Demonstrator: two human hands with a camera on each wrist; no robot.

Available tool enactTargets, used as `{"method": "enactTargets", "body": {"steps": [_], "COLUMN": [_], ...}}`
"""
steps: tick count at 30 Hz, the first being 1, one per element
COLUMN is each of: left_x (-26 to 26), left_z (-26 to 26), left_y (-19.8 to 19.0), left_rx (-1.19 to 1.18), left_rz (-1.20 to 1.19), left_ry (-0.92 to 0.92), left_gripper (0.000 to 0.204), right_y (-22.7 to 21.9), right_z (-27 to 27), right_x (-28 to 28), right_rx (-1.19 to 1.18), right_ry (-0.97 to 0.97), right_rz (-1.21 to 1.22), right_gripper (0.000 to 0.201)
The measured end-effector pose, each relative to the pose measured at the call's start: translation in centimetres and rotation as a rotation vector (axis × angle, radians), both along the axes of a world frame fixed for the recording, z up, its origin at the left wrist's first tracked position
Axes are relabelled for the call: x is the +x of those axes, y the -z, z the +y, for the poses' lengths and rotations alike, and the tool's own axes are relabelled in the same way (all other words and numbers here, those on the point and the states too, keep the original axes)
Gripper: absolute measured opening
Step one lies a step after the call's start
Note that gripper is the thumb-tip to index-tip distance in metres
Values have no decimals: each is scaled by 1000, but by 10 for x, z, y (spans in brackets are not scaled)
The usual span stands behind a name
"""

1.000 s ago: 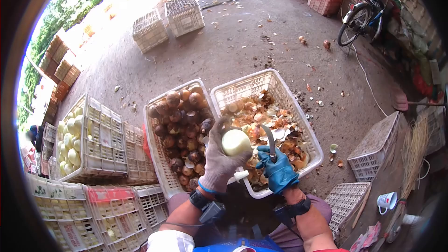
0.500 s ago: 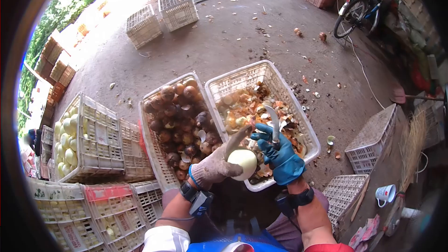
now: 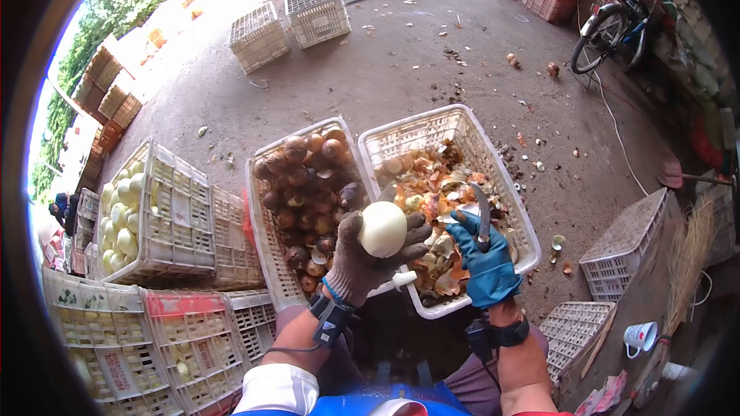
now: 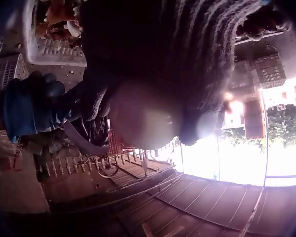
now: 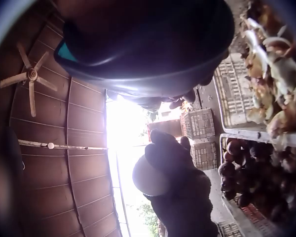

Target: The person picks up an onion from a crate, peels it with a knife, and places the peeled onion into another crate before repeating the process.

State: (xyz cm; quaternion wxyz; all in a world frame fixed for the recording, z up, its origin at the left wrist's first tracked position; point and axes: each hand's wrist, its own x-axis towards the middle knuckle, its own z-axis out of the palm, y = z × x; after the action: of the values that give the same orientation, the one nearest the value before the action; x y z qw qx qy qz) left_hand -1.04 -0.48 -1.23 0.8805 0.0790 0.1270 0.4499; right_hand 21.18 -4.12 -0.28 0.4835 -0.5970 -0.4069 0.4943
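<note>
A pale, peeled onion sits in my left hand, which wears a grey knit glove. The thumb holds the onion's left side, with the fingers under it and to its right. In the right wrist view the same onion shows against bright light. My right hand, in a blue rubber glove, grips a curved knife with its blade pointing up, apart from the onion. Below the hands stand a crate of brown unpeeled onions and a crate of onion skins.
At the left, a crate holds peeled onions. More crates stand in front of it. On the right are upturned crates, a broom and a white mug. A bicycle stands farther back.
The left hand has turned palm up beneath the onion and raised it, after having it lower with fingers pointing forward. The right hand with the knife has shifted slightly right, away from the onion.
</note>
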Motion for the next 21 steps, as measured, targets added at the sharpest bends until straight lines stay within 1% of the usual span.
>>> {"method": "enactTargets", "body": {"steps": [2, 3, 4, 5, 6, 7, 9, 10, 11, 12, 13, 14, 15, 16, 17, 19, 20, 21], "left_x": [2, 5, 7, 2, 2, 6, 15, 15, 13, 8, 1, -16, -34, -56, -80, -141, -168, -195], "left_z": [-2, -4, -4, -5, -10, -14, -5, -13, -17, -14, -11, -5, 2, 5, 5, 7, 7, 5], "left_y": [2, 10, 20, 24, 17, 12, 45, 38, 28, 26, 23, 22, 23, 10, -7, 1, -2, -9], "left_rx": [29, -4, -24, -27, 7, 32, 453, 276, 118, 33, -48, -22, -22, -97, -172, -126, -94, -64], "left_rz": [16, -29, -69, -99, 70, 241, 738, 536, 314, 194, 66, -58, -15, 69, 153, 242, 320, 398], "left_ry": [15, 68, 97, 93, 58, -1, -94, -84, -52, -118, -167, -198, -303, -449, -594, -734, -876, -1017], "left_gripper": [97, 95, 94, 92, 89, 86, 85, 86, 87, 83, 79, 66, 51, 47, 44, 41, 41, 41], "right_y": [-11, -14, -15, -3, 12, 3, -13, 21, 61, 68, 62, 56, 46, 56, 86, 93, 123, 126], "right_z": [-3, -4, -5, -7, -6, -5, -3, 2, 10, 13, 14, 14, 14, 17, 22, 26, 32, 31], "right_x": [-7, -9, -9, -5, 0, -5, -13, -11, -3, 2, 0, -2, -6, -5, 4, 2, 6, 4], "right_rx": [57, 85, 162, 65, 105, 33, -116, -47, 142, 99, 52, -6, -63, -76, 45, -96, -33, -45], "right_ry": [-24, -44, -46, -32, -34, -48, -60, -72, -58, -36, 0, 29, 60, 43, 19, -15, -9, -8], "right_rz": [62, 93, -49, -144, -285, -206, -56, -16, -78, -36, 0, -40, -84, -138, -215, -163, -178, -174], "right_gripper": [37, 37, 34, 29, 24, 23, 24, 25, 21, 18, 14, 11, 9, 7, 7, 9, 11, 11]}}
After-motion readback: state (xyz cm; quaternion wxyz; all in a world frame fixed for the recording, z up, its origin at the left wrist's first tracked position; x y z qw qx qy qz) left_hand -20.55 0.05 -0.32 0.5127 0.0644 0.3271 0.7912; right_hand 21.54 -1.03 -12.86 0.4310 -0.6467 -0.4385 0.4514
